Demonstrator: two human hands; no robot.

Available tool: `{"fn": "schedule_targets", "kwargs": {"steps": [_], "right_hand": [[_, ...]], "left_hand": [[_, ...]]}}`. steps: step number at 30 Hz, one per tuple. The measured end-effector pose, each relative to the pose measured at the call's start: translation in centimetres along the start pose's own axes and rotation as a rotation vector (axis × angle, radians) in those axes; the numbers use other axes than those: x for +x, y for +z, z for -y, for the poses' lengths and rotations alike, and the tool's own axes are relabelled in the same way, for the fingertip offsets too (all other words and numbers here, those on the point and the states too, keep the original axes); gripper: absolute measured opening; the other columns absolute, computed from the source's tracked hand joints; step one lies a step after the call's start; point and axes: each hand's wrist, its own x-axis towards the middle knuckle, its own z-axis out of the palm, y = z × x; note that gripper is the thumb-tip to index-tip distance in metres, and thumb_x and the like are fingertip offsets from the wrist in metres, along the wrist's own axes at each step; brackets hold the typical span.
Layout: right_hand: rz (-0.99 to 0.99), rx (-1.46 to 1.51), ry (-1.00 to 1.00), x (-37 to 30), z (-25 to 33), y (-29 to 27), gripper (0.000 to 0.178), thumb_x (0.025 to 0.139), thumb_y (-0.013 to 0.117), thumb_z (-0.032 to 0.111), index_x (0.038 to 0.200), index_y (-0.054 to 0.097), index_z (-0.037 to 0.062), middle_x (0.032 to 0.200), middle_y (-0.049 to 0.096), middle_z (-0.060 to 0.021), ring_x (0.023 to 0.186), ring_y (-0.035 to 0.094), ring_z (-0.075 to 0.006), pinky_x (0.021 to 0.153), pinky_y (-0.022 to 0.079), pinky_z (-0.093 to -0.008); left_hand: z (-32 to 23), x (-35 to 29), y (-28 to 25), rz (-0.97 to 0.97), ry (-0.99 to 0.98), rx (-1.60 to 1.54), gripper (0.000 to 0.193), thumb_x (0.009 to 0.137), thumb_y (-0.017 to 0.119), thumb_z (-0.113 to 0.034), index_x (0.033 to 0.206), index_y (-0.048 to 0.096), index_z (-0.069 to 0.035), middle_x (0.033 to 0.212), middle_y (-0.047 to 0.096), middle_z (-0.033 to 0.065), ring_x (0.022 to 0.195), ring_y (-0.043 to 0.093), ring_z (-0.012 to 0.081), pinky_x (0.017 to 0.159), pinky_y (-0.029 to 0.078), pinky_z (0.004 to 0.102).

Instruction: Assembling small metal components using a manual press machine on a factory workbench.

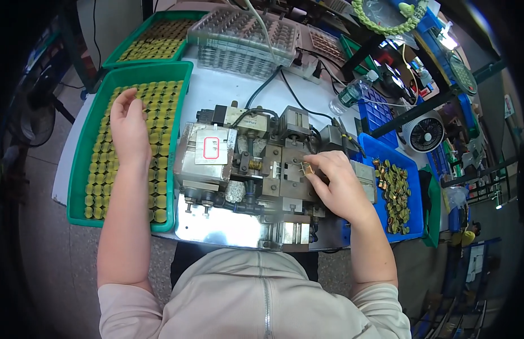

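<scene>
Cool, fairly even light falls across my white worktop (pixel 208 85), bright enough that my left grip (pixel 130 127) and right grip (pixel 336 179) show plainly. The metal base plate (pixel 219 227) nearest me throws back hard white glare — its surface detail is washed out there. At upper right a lamp (pixel 447 40) burns to a blown-out patch. The floor (pixel 47 248) at left sinks into dimness, and the fisheye bends straight edges toward a black rim — the outer parts look soft and smeared. The small brass piece (pixel 308 168) shows too little detail to read.
</scene>
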Motion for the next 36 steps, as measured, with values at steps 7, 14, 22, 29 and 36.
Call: {"fn": "schedule_targets", "kwargs": {"steps": [7,14,22,29,36], "right_hand": [[0.013,-0.055,-0.037,0.3,1.0,0.3,0.028,0.085,0.069,0.009,0.113,0.067,0.0059,0.104,0.066,-0.0079,0.099,0.058,-0.0275,0.091,0.046,-0.0360],[0.018,-0.098,-0.034,0.6,1.6,0.6,0.027,0.084,0.069,0.010,0.111,0.068,0.0063,0.105,0.066,-0.0059,0.098,0.058,-0.0266,0.091,0.045,-0.0352],[0.011,-0.286,-0.202,0.4,2.0,0.2,0.031,0.080,0.066,0.006,0.111,0.069,0.0082,0.107,0.064,-0.0024,0.099,0.056,-0.0213,0.091,0.040,-0.0367],[-0.012,-0.350,-0.154,-0.5,2.3,1.5,0.039,0.074,0.065,0.000,0.111,0.071,0.0072,0.110,0.065,-0.0016,0.101,0.056,-0.0225,0.094,0.038,-0.0383],[-0.038,-0.327,-0.162,-0.7,1.9,2.1,0.038,0.074,0.064,0.000,0.111,0.070,0.0073,0.111,0.064,-0.0014,0.102,0.056,-0.0207,0.093,0.037,-0.0385]], "left_hand": [[-0.7,-0.3,0.4,-0.005,-0.025,0.004,0.027,0.094,0.052,-0.006,0.121,0.058,-0.001,0.101,0.056,0.0067,0.082,0.049,0.0095,0.069,0.040,0.0198],[-1.0,-0.6,0.4,0.014,-0.061,-0.006,0.027,0.094,0.053,-0.006,0.121,0.058,-0.002,0.099,0.056,0.0062,0.079,0.048,0.0091,0.067,0.040,0.0195],[-0.8,-0.6,-0.4,0.069,-0.100,0.002,0.030,0.094,0.053,-0.010,0.122,0.058,-0.001,0.105,0.058,0.0069,0.092,0.052,0.0127,0.080,0.042,0.0249],[-1.0,-1.0,0.4,0.076,-0.041,-0.026,0.029,0.094,0.053,-0.009,0.121,0.058,-0.001,0.105,0.058,0.0070,0.092,0.053,0.0131,0.082,0.043,0.0252],[-3.1,-3.9,2.6,0.090,0.321,0.085,0.023,0.095,0.052,-0.004,0.116,0.059,-0.001,0.105,0.059,0.0073,0.091,0.054,0.0130,0.085,0.045,0.0259]]}}
